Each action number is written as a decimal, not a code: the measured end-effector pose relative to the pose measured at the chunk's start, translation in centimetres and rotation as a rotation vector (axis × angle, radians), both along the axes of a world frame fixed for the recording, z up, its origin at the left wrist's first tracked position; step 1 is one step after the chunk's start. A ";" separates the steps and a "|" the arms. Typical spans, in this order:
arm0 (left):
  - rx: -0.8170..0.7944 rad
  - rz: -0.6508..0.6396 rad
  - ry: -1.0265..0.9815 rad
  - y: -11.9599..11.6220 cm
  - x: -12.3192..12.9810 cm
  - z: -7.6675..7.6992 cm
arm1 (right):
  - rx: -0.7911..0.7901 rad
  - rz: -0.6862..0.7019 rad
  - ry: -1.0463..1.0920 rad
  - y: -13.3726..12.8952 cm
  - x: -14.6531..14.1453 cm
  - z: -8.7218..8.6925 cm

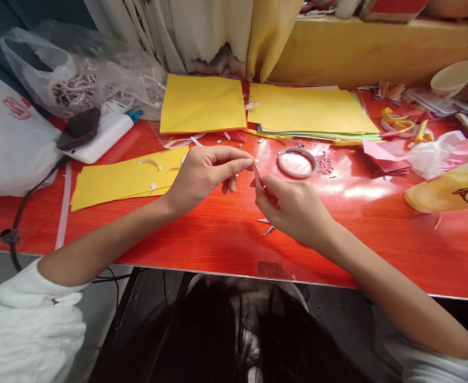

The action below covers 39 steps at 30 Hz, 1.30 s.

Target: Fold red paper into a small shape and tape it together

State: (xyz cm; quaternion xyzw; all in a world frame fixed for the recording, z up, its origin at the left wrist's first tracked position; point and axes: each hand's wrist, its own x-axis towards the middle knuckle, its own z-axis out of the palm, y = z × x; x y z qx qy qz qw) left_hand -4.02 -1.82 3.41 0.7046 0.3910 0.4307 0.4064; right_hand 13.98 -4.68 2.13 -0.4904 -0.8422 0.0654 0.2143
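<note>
Over the red table, a small narrow strip of pink and dark red paper (257, 174) stands nearly upright between my two hands. My left hand (208, 173) pinches its upper tip between thumb and forefinger, the other fingers curling below. Lower down, my right hand (293, 205) grips the same strip with closed fingers. Two thin, pale pointed pieces (269, 230) show on the table beneath my right hand; the rest of them is hidden. A tape roll (298, 174) lies flat just beyond that hand. Near my left forearm are long yellow paper strips (110, 183) with white scraps on them.
Stacks of yellow sheets (204, 103) and yellow-topped coloured paper (314, 109) lie at the back. On the left are a white bag (10, 138), a clear bag of beads (98, 80) and a dark phone (79, 127). A yellow cup (449, 189) and pink paper pieces (385, 154) are on the right.
</note>
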 end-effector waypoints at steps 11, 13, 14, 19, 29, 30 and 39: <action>0.083 -0.005 0.015 -0.1 -0.1 0.0 | -0.797 0.160 0.597 -0.1 0.5 2.3; 0.103 -0.008 0.010 -0.3 0.0 0.1 | -0.867 0.169 0.644 0.2 0.7 2.6; 0.119 -0.007 0.010 -0.3 -0.1 0.1 | -0.887 0.175 0.665 0.3 0.8 2.6; 0.236 0.011 0.120 -0.4 -0.3 0.3 | -0.886 0.180 0.858 0.9 1.2 2.2; 0.631 0.005 0.397 -0.1 -0.5 -0.3 | -0.864 0.081 1.133 1.5 1.6 2.4; 0.668 0.002 0.395 0.0 -0.5 -0.3 | -0.864 0.098 1.160 1.5 1.6 2.4; 0.752 -0.056 0.372 0.0 -0.3 -0.7 | -0.746 0.119 1.195 1.6 1.1 2.0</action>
